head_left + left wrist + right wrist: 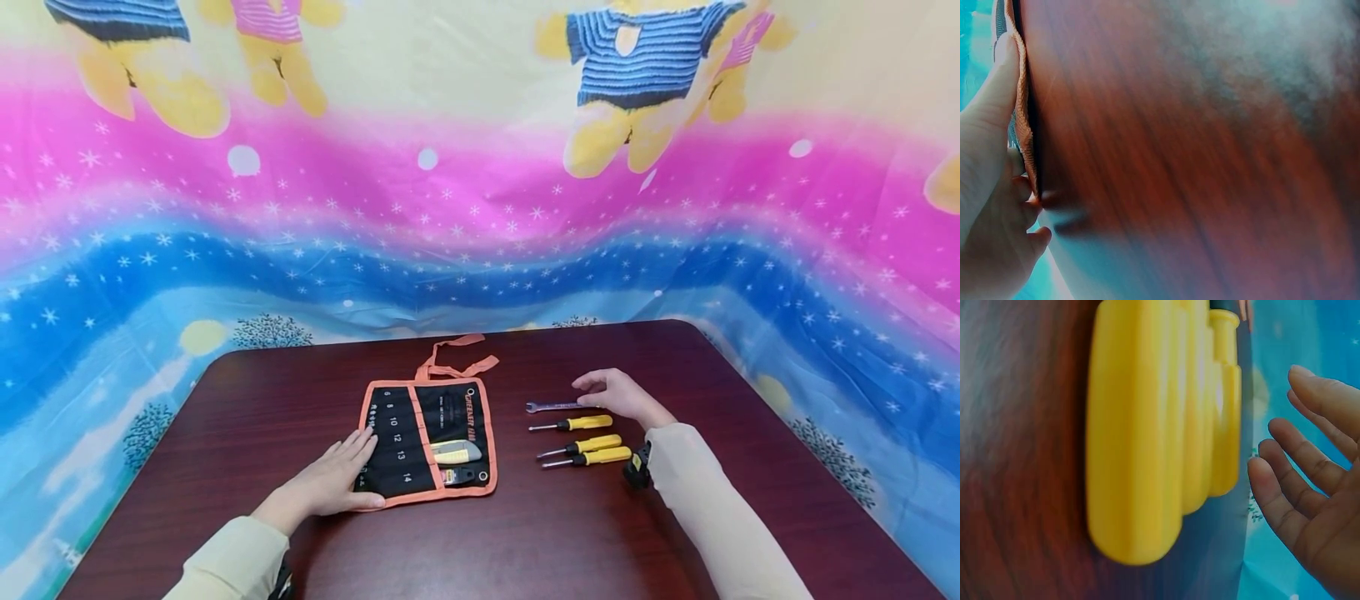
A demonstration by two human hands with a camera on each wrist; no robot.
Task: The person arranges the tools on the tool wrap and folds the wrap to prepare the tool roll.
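A black tool pouch (393, 462) with orange edging and size numbers lies spread on the table. My left hand (333, 477) rests on its left edge, fingers flat and thumb along the lower corner. In the left wrist view, the thumb (1004, 75) lies against the orange edging (1022, 125). My right hand (618, 393) hovers at the right end of a small open-ended wrench (551, 407), which it partly hides. In the right wrist view, the fingers of this hand (1329, 506) are loosely spread with nothing between them. Below the wrench lies a yellow-handled screwdriver (588, 422).
Two more yellow-handled screwdrivers (600, 443) lie nearer me, side by side. A utility knife (457, 452) and a black-ended tool (459, 476) sit in the pouch's right pockets. Orange ties (450, 369) trail from its top. Patterned cloth (480, 250) hangs behind the dark table (285, 392).
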